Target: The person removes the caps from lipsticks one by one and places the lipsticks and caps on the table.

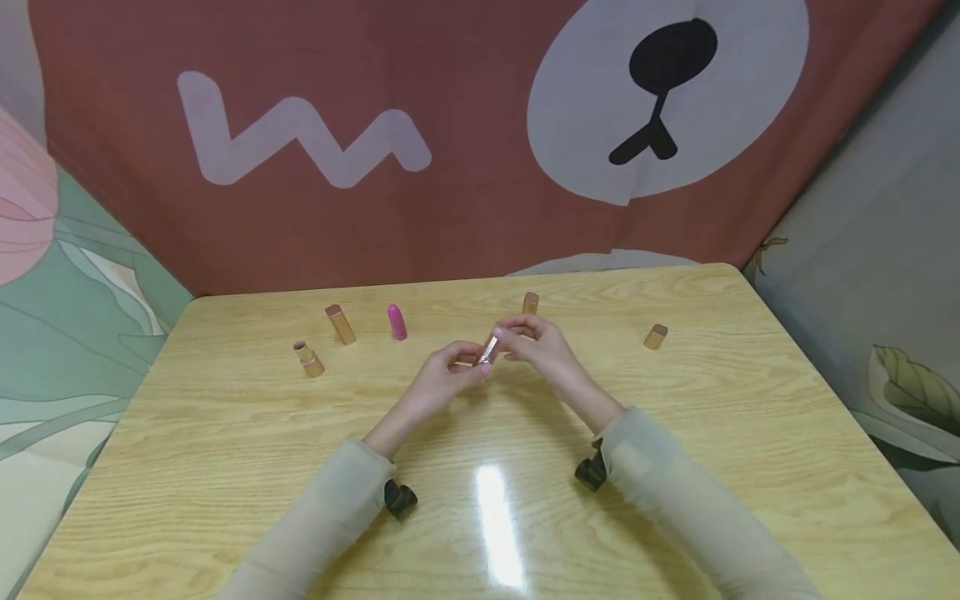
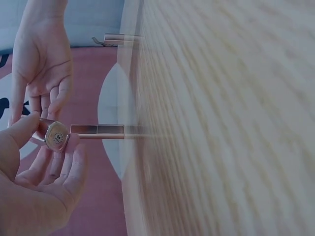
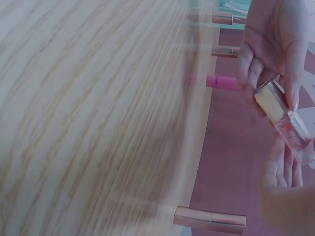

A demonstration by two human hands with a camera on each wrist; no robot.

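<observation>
Both hands meet above the middle of the table on one small lipstick tube (image 1: 489,350). It has a shiny gold base and a see-through pinkish upper part with print, plain in the right wrist view. My left hand (image 1: 442,379) pinches the gold base between thumb and fingers. The tube's upper end is between the thumb and fingers of my right hand (image 1: 551,354). Tilted, the tube leans with its top toward the right hand. In the left wrist view its round base end, with a small printed mark, faces the camera. Right behind the right hand stands a gold tube (image 1: 531,302), partly hidden.
On the wooden table (image 1: 225,500), left of the hands, stand a gold tube with a narrower top (image 1: 309,360), a taller gold tube (image 1: 341,325) and a bright pink tube (image 1: 397,322). A short gold piece (image 1: 656,337) stands at the right. A red printed cloth (image 1: 450,217) hangs behind the far edge.
</observation>
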